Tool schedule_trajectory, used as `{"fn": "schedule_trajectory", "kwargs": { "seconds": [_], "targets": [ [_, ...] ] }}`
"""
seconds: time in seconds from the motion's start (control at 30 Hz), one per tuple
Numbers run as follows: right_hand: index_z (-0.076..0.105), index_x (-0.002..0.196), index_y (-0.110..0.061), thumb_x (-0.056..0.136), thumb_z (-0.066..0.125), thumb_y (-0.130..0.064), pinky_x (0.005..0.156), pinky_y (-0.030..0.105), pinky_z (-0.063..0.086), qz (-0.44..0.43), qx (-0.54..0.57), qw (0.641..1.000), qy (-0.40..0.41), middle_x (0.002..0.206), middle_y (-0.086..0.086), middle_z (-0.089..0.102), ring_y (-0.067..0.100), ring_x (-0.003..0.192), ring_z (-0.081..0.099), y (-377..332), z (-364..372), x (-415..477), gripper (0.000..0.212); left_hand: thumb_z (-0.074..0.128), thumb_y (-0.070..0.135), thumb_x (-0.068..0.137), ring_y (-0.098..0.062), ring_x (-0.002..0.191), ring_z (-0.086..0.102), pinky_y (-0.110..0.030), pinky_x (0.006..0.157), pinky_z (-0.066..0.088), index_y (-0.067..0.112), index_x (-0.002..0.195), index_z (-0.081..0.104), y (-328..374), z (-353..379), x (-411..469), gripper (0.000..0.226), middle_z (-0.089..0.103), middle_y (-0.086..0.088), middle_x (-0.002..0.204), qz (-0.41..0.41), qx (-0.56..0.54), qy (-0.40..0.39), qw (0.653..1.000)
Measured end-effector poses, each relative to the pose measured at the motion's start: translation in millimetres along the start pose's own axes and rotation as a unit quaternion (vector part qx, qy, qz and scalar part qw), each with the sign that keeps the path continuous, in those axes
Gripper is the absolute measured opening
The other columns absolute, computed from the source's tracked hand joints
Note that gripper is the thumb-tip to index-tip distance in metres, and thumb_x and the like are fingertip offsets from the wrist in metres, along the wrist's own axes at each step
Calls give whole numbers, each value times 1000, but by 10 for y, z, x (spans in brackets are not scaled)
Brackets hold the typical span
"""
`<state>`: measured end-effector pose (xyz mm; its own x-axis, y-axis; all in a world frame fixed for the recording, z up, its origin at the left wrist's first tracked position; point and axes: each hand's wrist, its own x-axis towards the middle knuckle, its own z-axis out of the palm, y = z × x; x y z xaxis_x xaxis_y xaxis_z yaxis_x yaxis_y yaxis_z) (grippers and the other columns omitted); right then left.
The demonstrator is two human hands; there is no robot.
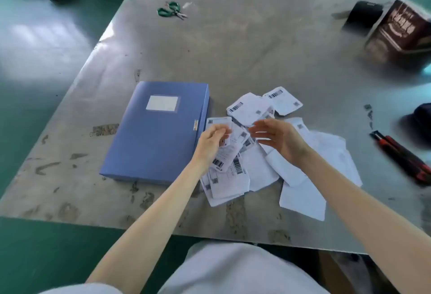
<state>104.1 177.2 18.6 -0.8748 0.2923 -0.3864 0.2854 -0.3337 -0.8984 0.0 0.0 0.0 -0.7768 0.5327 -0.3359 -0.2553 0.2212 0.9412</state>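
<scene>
white labels (pixel 263 154) lie heaped on the table (pixel 256 56) just right of a blue folder (pixel 156 135). left hand (pixel 211 141) pinches a few labels; right hand (pixel 277 136) hovers above the heap, fingers loosely spread, holding nothing.

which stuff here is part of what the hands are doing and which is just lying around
In hand: left hand pinching a barcode slip; right hand open over the pile of slips; blue file box beside them, probably.
Lying about: green scissors, red-black utility knife, brown box, dark cap.
</scene>
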Motion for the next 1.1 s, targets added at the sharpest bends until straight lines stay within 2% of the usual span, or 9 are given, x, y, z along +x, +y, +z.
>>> {"fn": "schedule_trajectory", "kwargs": {
  "seconds": [0.1, 0.23, 0.33, 0.4, 0.63, 0.77, 0.87, 1.03, 1.1],
  "targets": [
    [62, 109, -5, 94, 45, -16, 97, 40, 46, 3, -6, 1000, 18, 114, 18, 68, 29, 105, 64, 46, -54, -51, 26, 44, 12, 100, -15, 100, 59, -19, 82, 46, 10, 109, 62, -70, 60, -22, 21, 66, -4, 110, -6, 32, 20, 999],
    [60, 113, -1, 95, 45, -13, 90, 37, 47, -4, -19, 999, 37, 110, 16, 68, 29, 102, 64, 151, -123, -146, 26, 47, 12, 97, -13, 105, 58, -28, 92, 44, 15, 107, 62, -238, 125, -99, 18, 64, 2, 112, -1, 89, 38, 995],
    [63, 104, -7, 95, 49, -9, 89, 38, 48, -19, -18, 997, 75, 103, 13, 70, 27, 95, 65, 194, -198, -212, 17, 53, 11, 94, -2, 97, 57, -14, 83, 44, 12, 108, 62, -348, 155, -166, 17, 62, 10, 103, 15, 93, 51, 994],
    [64, 101, -11, 92, 54, -8, 85, 35, 49, -30, -41, 991, 121, 97, 9, 71, 22, 87, 65, 225, -255, -254, 14, 56, 11, 93, -3, 96, 58, -13, 82, 45, 12, 108, 61, -394, 172, -206, 16, 62, 10, 101, 25, 104, 52, 993],
    [57, 112, -13, 80, 68, -7, 81, 28, 42, -23, -234, 926, 296, 115, 6, 62, 16, 100, 55, 332, -574, -304, 34, 55, 4, 92, -11, 102, 59, -21, 90, 46, 16, 108, 60, -415, 313, -183, 21, 64, 4, 108, 40, 136, 45, 989],
    [46, 126, -14, 74, 77, -21, 96, 38, 35, 37, -372, 880, 292, 130, 10, 44, 30, 120, 36, 418, -666, -286, 61, 54, 0, 91, -10, 104, 59, -15, 89, 46, 12, 111, 60, -355, 417, -123, 25, 63, 0, 112, 53, 155, 27, 986],
    [42, 130, -17, 70, 79, -26, 100, 42, 28, 75, -422, 857, 286, 131, 10, 41, 34, 122, 31, 459, -632, -293, 71, 56, 2, 91, -10, 103, 59, -10, 85, 45, 9, 115, 60, -332, 479, -116, 25, 63, -1, 113, 65, 174, 8, 982],
    [43, 126, -15, 73, 68, -6, 93, 40, 26, 28, -466, 831, 304, 124, 9, 47, 32, 115, 37, 521, -573, -307, 59, 57, 6, 93, -8, 103, 58, -14, 88, 46, 9, 117, 59, -360, 502, -82, 25, 63, 0, 115, 64, 190, -10, 980],
    [43, 124, -13, 77, 58, 3, 85, 36, 33, -26, -411, 860, 302, 116, 6, 53, 29, 105, 46, 494, -590, -326, 51, 57, 8, 92, -6, 103, 58, -12, 88, 46, 11, 117, 59, -365, 519, -70, 25, 62, 2, 115, 68, 190, -13, 979]
  ]
}}
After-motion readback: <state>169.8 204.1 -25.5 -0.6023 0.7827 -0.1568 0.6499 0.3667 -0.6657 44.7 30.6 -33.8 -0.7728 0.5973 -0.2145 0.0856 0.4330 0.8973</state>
